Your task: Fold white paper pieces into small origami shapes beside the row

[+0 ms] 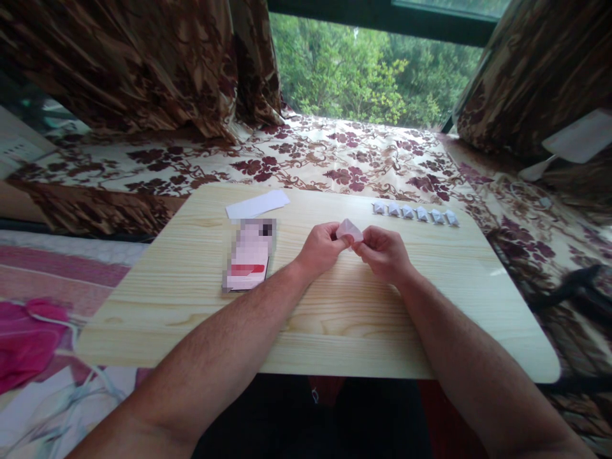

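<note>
A small piece of folded white paper (350,230) is held between my two hands above the middle of the table. My left hand (323,245) pinches its left and lower side, thumb in front. Fingers of my right hand (382,250) are closed on its lower right corner. Beyond my right hand, several small folded paper pieces (408,211) stand in a row near the table's far edge. Left of my left hand lies a stack of white paper strips (258,204). The fingertips behind the paper are partly hidden.
A phone-like item (248,255), partly blurred out, lies on the light wooden table (167,306) at left. Behind the table is a ledge with floral cloth (335,159). A white lamp (578,137) stands at right. Cables and pink cloth (29,338) lie at lower left.
</note>
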`<control>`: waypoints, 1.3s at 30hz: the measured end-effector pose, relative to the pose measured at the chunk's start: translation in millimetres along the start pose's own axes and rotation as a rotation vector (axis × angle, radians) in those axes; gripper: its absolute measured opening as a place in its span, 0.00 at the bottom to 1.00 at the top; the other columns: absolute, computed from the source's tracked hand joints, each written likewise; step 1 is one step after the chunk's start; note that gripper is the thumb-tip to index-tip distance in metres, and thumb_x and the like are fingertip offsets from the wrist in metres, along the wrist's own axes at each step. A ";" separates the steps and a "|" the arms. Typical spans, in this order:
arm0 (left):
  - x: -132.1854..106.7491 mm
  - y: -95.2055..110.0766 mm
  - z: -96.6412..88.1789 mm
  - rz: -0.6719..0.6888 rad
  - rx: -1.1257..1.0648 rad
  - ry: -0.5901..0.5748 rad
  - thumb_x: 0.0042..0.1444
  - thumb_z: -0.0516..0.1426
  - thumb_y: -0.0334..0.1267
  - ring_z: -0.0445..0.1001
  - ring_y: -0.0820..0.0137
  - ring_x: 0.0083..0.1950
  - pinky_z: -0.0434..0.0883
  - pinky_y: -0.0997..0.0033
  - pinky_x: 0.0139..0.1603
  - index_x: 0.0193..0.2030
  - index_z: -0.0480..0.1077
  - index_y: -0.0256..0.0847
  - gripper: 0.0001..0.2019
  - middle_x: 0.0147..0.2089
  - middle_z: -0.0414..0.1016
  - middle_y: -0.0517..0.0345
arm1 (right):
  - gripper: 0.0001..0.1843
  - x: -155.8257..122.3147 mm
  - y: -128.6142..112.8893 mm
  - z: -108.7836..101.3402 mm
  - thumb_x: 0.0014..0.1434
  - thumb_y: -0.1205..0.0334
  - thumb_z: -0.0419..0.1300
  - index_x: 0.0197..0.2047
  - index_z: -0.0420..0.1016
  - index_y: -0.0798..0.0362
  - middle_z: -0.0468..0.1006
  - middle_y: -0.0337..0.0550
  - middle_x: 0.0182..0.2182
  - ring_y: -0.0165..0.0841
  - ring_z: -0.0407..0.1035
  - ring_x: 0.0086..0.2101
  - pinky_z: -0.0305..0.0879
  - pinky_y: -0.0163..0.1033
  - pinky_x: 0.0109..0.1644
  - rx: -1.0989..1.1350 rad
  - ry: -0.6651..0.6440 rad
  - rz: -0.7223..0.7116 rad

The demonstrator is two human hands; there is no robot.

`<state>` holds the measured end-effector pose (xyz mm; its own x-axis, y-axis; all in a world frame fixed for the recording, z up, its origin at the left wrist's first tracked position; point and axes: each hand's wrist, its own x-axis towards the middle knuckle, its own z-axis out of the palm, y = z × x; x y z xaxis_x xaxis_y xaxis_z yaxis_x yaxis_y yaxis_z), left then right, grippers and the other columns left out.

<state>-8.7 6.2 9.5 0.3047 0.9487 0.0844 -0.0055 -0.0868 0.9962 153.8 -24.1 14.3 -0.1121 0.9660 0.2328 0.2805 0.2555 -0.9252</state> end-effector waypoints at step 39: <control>7.0 -6.2 2.6 -0.042 -0.303 0.166 0.44 0.66 0.36 0.69 0.75 0.22 0.65 0.76 0.21 0.42 0.71 0.35 0.17 0.23 0.72 0.63 | 0.10 9.3 1.6 -1.1 0.50 0.62 0.68 0.32 0.70 0.53 0.73 0.34 0.21 0.26 0.66 0.20 0.63 0.33 0.23 0.323 0.187 0.074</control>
<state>-4.1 12.6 3.9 0.1520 0.9882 0.0208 -0.2863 0.0239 0.9579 154.3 -14.8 15.4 0.0816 0.9794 0.1846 -0.0374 0.1881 -0.9814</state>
